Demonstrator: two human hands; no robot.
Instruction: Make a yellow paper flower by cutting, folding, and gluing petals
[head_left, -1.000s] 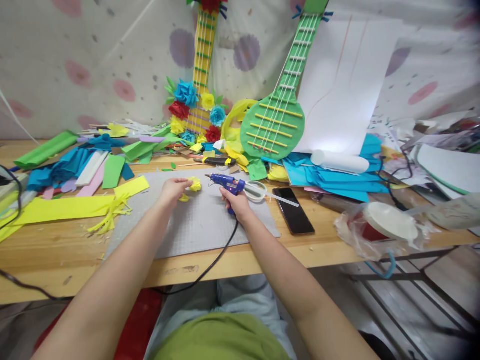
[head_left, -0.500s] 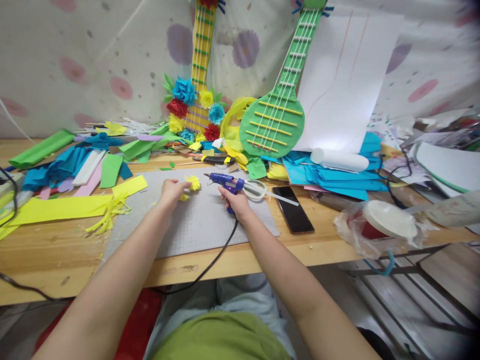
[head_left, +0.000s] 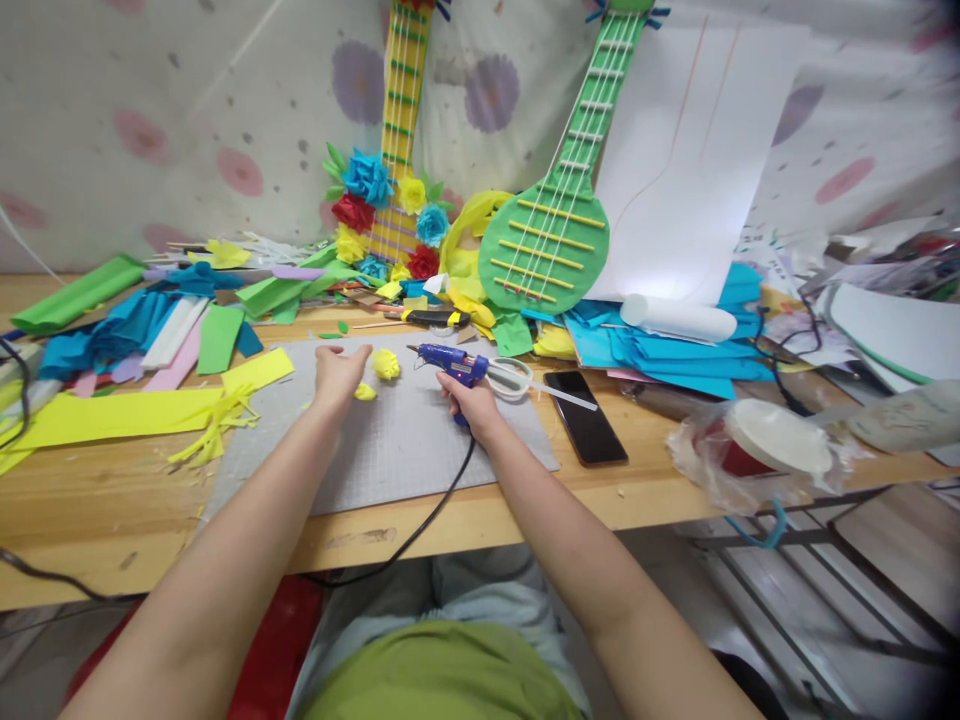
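My right hand [head_left: 466, 398] is wrapped around the handle of a blue hot glue gun [head_left: 450, 362], its nozzle pointing left over the grey cutting mat [head_left: 405, 450]. A clear glue stick [head_left: 566, 396] juts from the gun's back end. Just left of the nozzle, a crumpled yellow crepe-paper flower [head_left: 385, 365] rests on the mat. My left hand [head_left: 341, 375] hovers beside it, fingers apart and holding nothing. A small yellow paper piece [head_left: 364, 392] lies close to that hand.
A phone [head_left: 585, 418] and white-handled scissors [head_left: 511, 378] lie to the right. Yellow paper strips [head_left: 127, 420] spread at left. Behind stand a green paper-covered lute [head_left: 546, 250] and a yellow one with flowers [head_left: 397, 215]. The gun's black cord [head_left: 427, 525] crosses the table edge.
My left hand has let go of the yellow flower and drawn back slightly left, its fingers parting. The right hand and glue gun have barely moved.
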